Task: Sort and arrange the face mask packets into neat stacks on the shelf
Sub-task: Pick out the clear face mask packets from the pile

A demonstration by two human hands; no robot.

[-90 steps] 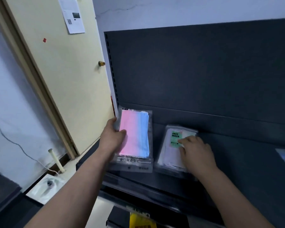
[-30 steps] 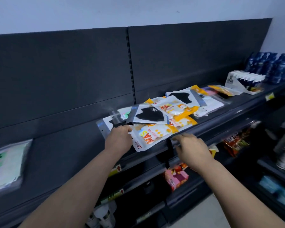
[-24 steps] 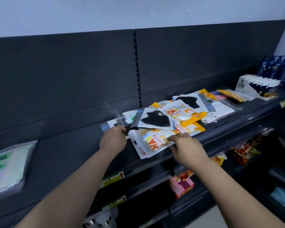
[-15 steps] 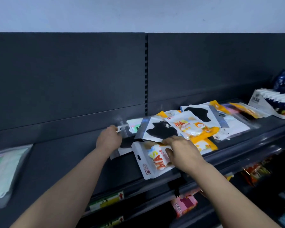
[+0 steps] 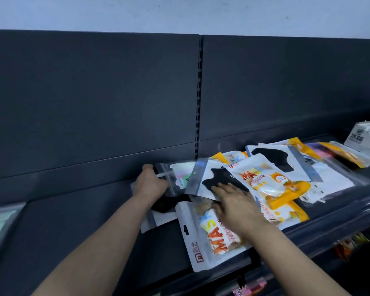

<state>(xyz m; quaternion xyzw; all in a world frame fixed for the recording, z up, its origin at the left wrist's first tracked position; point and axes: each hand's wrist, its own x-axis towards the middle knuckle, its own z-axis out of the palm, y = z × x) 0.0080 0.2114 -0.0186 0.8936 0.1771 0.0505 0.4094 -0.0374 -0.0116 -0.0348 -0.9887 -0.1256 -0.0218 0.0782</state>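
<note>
Your left hand (image 5: 151,184) still grips the clear zip packet (image 5: 176,175) at the pile's left end, while your right hand (image 5: 236,202), fingers flat, has reached past the orange packet (image 5: 214,238) onto the black-mask packet (image 5: 201,180) on the shelf (image 5: 90,223); sorting is barely started.

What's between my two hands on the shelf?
In the head view, overlapping packets: a clear zip packet the left hand grips, and a black-mask packet the right hand touches.
</note>
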